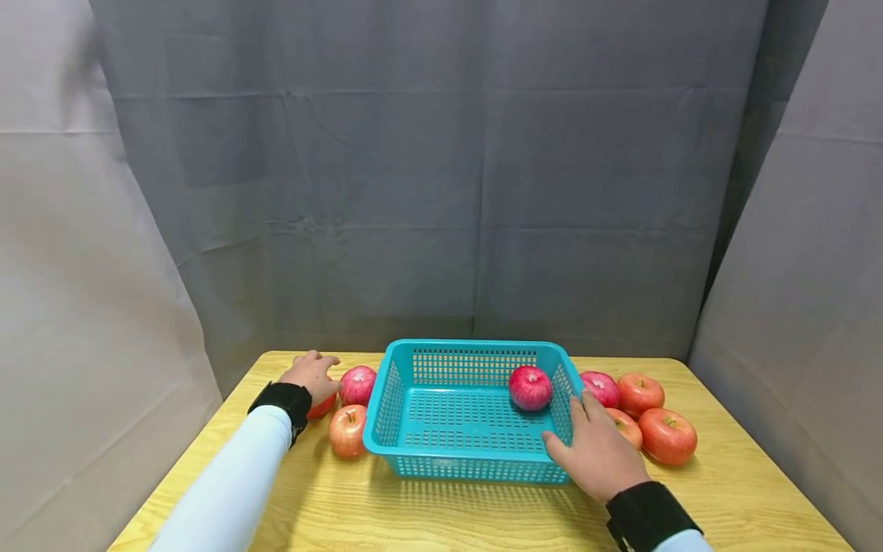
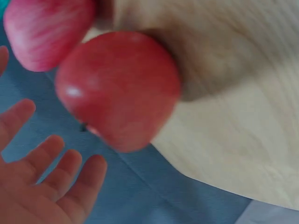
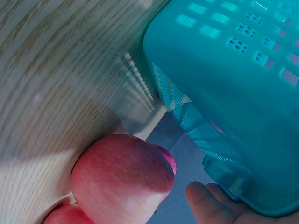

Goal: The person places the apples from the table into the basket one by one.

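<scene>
A teal plastic basket (image 1: 476,346) stands in the middle of the wooden table with one red apple (image 1: 530,387) inside at its far right. My left hand (image 1: 317,369) hovers with spread fingers (image 2: 60,163) over a red apple (image 2: 119,88) at the table's far left; it holds nothing. My right hand (image 1: 595,445) rests on the basket's right front corner (image 3: 233,70), fingers fairly straight along the rim, the thumb (image 3: 208,203) by the wall. A pink-red apple (image 3: 121,182) lies right beside that hand.
Two more apples (image 1: 357,385) (image 1: 347,431) lie left of the basket. Several apples (image 1: 667,435) cluster to its right. Grey cloth hangs behind and at both sides. The wooden table (image 1: 441,514) shows bare wood in front of the basket.
</scene>
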The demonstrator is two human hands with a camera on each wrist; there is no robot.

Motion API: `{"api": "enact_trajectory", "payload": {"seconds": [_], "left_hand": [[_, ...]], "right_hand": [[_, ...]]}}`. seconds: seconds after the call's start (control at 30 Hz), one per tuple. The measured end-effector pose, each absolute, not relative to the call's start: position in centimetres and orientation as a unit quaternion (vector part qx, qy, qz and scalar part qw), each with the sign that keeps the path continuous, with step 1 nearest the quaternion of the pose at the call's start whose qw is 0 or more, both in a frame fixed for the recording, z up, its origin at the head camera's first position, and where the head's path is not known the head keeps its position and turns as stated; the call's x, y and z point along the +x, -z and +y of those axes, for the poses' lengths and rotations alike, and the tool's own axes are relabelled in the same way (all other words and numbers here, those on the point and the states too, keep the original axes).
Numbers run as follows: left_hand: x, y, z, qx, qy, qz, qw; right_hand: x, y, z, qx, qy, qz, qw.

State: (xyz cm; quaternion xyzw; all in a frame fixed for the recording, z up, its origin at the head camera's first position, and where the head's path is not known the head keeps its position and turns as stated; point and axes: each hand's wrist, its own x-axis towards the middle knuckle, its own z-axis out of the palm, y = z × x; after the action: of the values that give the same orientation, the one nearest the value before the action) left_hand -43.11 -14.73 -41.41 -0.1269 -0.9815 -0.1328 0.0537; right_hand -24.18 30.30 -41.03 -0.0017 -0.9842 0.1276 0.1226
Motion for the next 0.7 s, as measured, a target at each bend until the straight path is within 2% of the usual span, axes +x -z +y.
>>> {"api": "enact_trajectory", "payload": {"seconds": [0.4,0.7], "left_hand": [[-43.7,43.9,-16.4,-0.105,0.158,-0.980,0.061],[-43.7,44.6,-16.2,-0.094,0.163,-0.981,0.042]], "right_hand": [[-24.2,40.9,30.1,-0.005,-0.120,-0.984,0.130],[-24.2,41.1,30.2,-0.011,-0.114,-0.985,0.129]]}}
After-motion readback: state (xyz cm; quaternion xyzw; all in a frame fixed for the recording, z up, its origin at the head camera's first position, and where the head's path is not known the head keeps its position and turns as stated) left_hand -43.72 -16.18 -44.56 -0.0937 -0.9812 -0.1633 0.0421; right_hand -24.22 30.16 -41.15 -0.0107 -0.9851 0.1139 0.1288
